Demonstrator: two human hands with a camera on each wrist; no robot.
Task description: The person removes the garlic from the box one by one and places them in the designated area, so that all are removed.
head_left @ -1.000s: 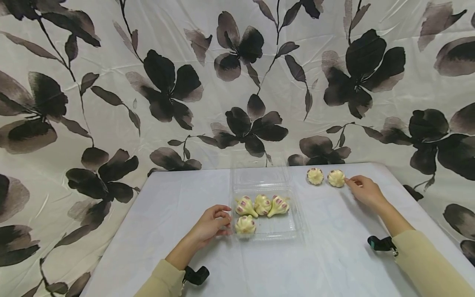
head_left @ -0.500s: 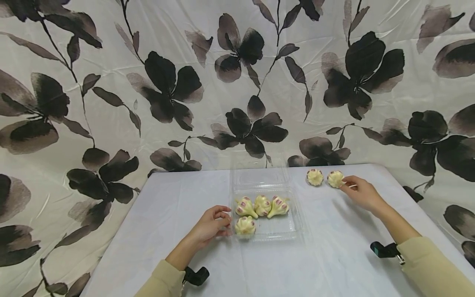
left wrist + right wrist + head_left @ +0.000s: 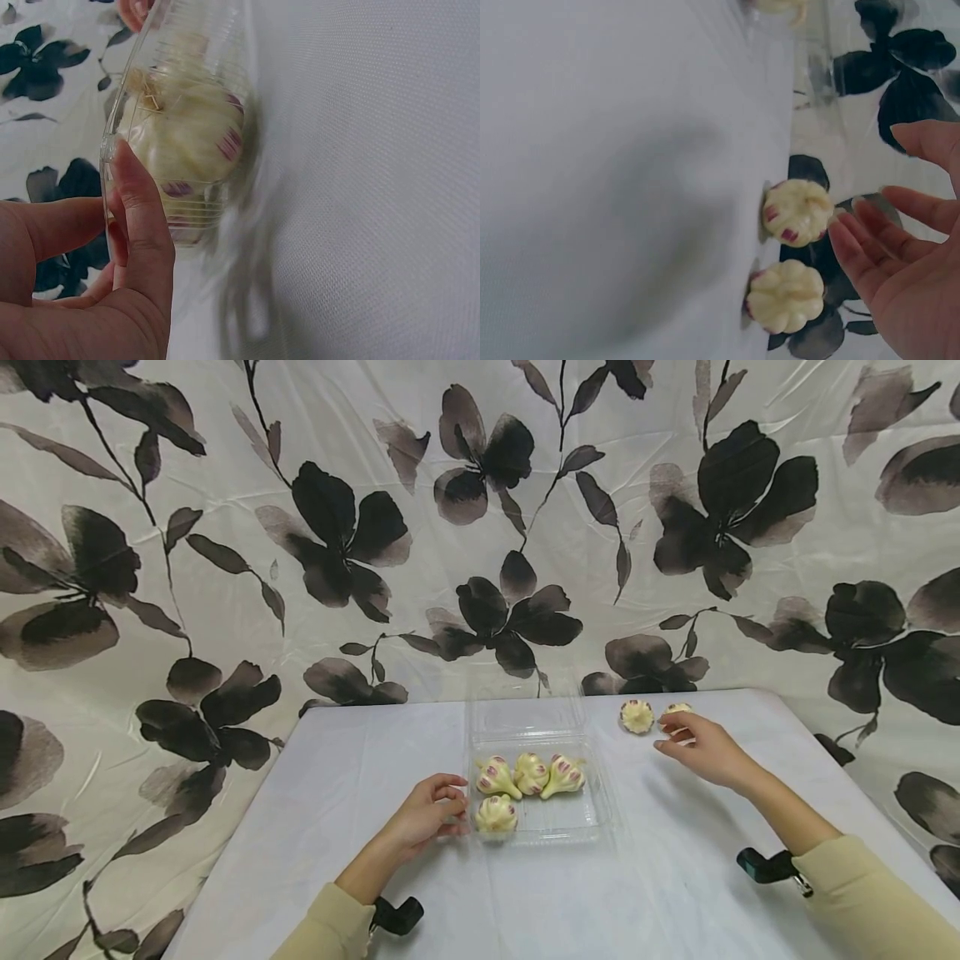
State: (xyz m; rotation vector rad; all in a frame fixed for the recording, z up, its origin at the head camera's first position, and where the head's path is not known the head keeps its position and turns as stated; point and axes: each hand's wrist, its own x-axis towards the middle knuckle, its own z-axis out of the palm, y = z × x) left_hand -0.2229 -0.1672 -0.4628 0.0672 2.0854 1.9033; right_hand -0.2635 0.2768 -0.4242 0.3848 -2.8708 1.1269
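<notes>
My left hand [image 3: 429, 817] pinches the left rim of a clear plastic clamshell box [image 3: 555, 831], thumb and fingers either side of the edge in the left wrist view. Several garlic bulbs lie in the box: three in a row, including one at the right [image 3: 564, 775], and another in the near left corner [image 3: 496, 815]. Beyond the box to the right are two loose garlic bulbs, a left one [image 3: 637, 716] and a right one [image 3: 678, 707]. Near them hovers my right hand [image 3: 708, 753], fingers extended and apart, holding nothing; it partly hides the right bulb in the head view.
The box's lid [image 3: 525, 718] stands raised at the back, near the rear edge of the white-covered table [image 3: 360, 760]. Behind hangs a floral cloth [image 3: 495, 527]. A black wrist camera [image 3: 765, 865] sits under the right sleeve, another [image 3: 399, 917] under the left.
My right hand has moved left from the right side of the right loose bulb to in front of it. The bulbs and my left hand stay in place.
</notes>
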